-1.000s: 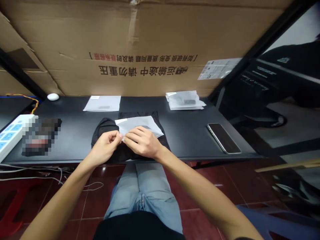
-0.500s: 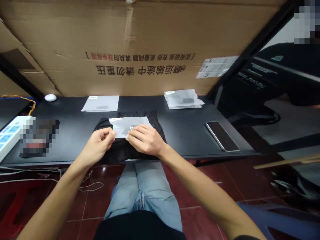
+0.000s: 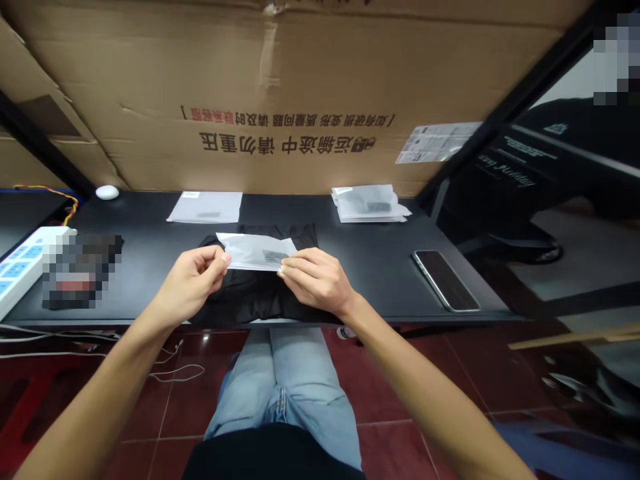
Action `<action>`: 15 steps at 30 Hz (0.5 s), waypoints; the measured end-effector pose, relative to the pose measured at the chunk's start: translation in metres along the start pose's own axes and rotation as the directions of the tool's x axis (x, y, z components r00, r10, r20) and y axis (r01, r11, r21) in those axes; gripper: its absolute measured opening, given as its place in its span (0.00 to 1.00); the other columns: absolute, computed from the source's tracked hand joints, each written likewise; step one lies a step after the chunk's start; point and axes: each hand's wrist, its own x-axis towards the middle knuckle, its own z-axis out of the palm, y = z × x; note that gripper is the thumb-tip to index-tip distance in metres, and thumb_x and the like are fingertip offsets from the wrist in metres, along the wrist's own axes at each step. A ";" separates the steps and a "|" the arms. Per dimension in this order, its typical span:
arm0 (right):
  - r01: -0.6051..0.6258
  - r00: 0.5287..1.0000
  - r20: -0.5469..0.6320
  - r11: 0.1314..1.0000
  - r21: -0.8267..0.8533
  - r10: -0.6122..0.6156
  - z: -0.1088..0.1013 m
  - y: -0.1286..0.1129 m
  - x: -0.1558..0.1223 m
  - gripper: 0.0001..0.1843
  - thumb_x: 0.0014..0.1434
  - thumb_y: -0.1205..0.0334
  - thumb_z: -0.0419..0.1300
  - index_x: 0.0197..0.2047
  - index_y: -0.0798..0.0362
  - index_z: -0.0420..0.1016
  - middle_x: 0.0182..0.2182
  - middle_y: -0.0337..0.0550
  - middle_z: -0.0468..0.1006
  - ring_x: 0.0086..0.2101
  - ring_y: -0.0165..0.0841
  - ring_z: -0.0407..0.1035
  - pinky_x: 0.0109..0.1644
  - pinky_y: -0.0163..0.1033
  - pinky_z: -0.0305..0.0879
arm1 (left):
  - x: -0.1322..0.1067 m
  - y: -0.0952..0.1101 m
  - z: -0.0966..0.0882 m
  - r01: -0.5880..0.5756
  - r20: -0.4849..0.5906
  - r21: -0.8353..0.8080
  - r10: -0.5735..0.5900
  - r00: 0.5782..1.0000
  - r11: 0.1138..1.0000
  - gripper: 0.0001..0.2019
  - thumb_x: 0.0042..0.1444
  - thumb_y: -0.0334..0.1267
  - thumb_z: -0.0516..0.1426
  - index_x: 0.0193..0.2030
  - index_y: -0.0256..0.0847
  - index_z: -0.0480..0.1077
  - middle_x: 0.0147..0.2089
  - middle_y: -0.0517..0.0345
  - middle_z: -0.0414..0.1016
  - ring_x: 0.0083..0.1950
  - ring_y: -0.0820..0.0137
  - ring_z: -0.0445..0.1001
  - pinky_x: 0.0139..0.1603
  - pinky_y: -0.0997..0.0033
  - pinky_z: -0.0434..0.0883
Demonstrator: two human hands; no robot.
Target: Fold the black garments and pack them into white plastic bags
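A frosted white plastic bag [image 3: 256, 251] is held flat just above a folded black garment [image 3: 255, 297] that lies at the near edge of the black table [image 3: 370, 267]. My left hand [image 3: 193, 283] pinches the bag's left end. My right hand [image 3: 315, 280] pinches its right end, fingers closed on the edge. The two hands are spread apart with the bag stretched between them.
One flat bag [image 3: 206, 207] lies at the back, a stack of bags [image 3: 370, 202] at the back right. A phone [image 3: 446, 280] lies on the right, a power strip [image 3: 20, 263] and a white mouse [image 3: 107, 193] on the left. A cardboard box [image 3: 300, 100] walls the rear.
My hands, close together at the bag's near edge a second ago, have moved apart to its two ends, and the bag has turned and lifted off the garment.
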 end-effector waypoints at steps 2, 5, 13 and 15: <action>0.006 1.000 -0.001 1.000 -0.003 -0.006 -0.004 0.003 -0.003 0.05 0.73 0.68 0.65 0.46 0.50 0.83 0.44 0.44 0.90 0.44 0.39 0.81 0.50 0.47 0.79 | 0.000 0.002 -0.002 -0.014 -0.006 0.017 0.015 1.000 1.000 0.23 0.72 0.52 0.59 0.28 0.43 0.61 0.23 0.65 0.55 0.24 0.75 0.52 0.25 0.71 0.52; -0.004 0.999 0.035 1.000 -0.022 0.004 -0.012 0.009 -0.011 0.07 0.74 0.67 0.64 0.45 0.49 0.84 0.43 0.44 0.90 0.43 0.38 0.81 0.50 0.49 0.79 | 0.001 0.002 -0.011 -0.032 -0.015 0.043 0.033 0.999 0.999 0.24 0.73 0.52 0.58 0.27 0.44 0.59 0.21 0.64 0.57 0.23 0.74 0.54 0.25 0.70 0.54; -0.111 0.994 0.013 0.994 -0.020 0.111 -0.028 0.018 -0.035 0.06 0.72 0.67 0.66 0.47 0.47 0.84 0.43 0.45 0.90 0.42 0.40 0.82 0.50 0.51 0.80 | 0.004 0.005 -0.024 -0.120 -0.112 -0.060 0.113 0.987 0.991 0.20 0.70 0.50 0.62 0.29 0.44 0.65 0.25 0.63 0.61 0.28 0.70 0.68 0.33 0.67 0.64; -0.190 0.981 0.038 0.982 0.004 0.190 -0.028 0.015 -0.033 0.11 0.71 0.67 0.65 0.54 0.46 0.83 0.47 0.45 0.90 0.48 0.44 0.83 0.55 0.53 0.82 | 0.003 0.009 -0.012 -0.149 -0.123 -0.140 0.132 0.984 0.979 0.20 0.70 0.50 0.63 0.30 0.44 0.66 0.26 0.63 0.61 0.31 0.68 0.72 0.35 0.66 0.67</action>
